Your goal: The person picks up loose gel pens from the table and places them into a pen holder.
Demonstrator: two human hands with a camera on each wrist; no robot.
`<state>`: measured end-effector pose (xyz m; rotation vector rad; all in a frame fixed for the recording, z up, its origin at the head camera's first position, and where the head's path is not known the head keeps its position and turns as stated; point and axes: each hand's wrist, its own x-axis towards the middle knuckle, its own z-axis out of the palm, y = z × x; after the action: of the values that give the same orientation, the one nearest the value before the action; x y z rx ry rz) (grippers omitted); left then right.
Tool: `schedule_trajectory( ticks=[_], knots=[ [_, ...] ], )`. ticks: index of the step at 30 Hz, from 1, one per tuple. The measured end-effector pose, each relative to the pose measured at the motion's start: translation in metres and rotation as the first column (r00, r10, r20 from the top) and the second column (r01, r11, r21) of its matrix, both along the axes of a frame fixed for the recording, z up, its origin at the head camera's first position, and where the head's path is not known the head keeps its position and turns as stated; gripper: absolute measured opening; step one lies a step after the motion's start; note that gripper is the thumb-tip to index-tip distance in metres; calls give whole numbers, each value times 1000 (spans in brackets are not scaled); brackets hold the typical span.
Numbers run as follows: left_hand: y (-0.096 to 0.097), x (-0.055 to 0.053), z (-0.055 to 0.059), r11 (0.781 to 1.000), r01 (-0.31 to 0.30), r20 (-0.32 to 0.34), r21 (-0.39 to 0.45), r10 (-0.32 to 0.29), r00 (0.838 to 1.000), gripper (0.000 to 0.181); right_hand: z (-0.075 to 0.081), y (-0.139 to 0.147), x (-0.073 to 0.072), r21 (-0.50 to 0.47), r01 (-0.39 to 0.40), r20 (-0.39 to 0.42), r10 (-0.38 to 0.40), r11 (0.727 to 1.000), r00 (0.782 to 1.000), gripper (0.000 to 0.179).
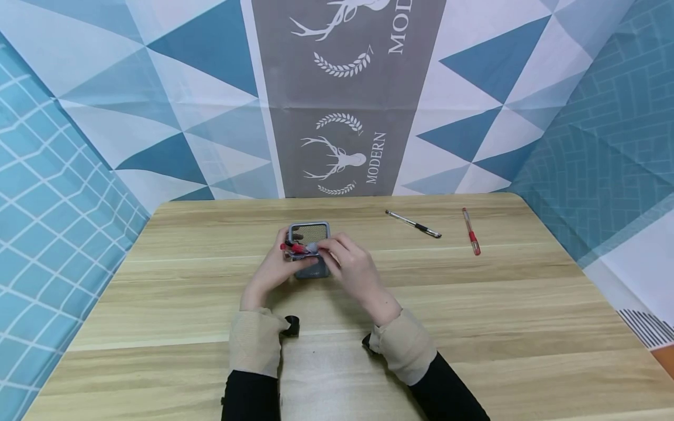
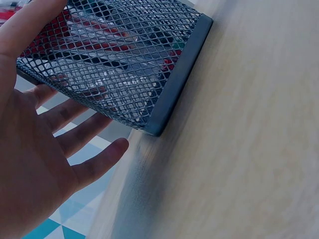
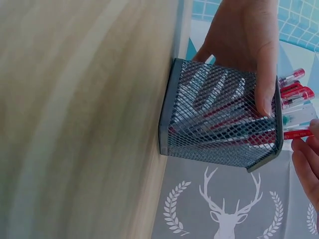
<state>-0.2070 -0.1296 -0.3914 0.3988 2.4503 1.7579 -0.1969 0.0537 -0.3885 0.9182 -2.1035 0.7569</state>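
Note:
A dark wire-mesh pen holder (image 1: 312, 269) stands on the wooden table, with several red, clear and dark pens (image 3: 294, 92) poking out of its mouth. My left hand (image 1: 274, 266) holds it from the left side. In the right wrist view the left thumb (image 3: 265, 94) lies along the mesh near the rim. Fingers of the left hand (image 2: 40, 144) spread behind the mesh in the left wrist view. At the holder's right rim, my right hand (image 1: 355, 272) pinches a red pen (image 3: 298, 134) whose lower part is inside the mesh.
A black-gripped clear pen (image 1: 413, 224) lies on the table (image 1: 500, 327) toward the back right. Further right lies a red-gripped pen (image 1: 471, 232). Behind the table's back edge hangs a patterned cloth (image 1: 337, 88).

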Motion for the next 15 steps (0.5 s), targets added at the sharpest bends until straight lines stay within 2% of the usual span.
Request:
schedule_trajectory(
  ticks=[4, 10, 15],
  knots=[
    [-2, -5, -6, 1000, 8, -13, 5, -8, 1000, 85, 0, -2, 0, 22, -17, 7, 17, 1000, 1000, 16],
    [-7, -15, -24, 1000, -3, -27, -10, 3, 1000, 88, -2, -1, -1, -2, -15, 25, 15, 1000, 1000, 17],
    [-7, -17, -29, 999, -22, -36, -32, 21, 999, 89, -2, 6, -7, -4, 46, -10, -46, 999, 999, 14]
  ],
)
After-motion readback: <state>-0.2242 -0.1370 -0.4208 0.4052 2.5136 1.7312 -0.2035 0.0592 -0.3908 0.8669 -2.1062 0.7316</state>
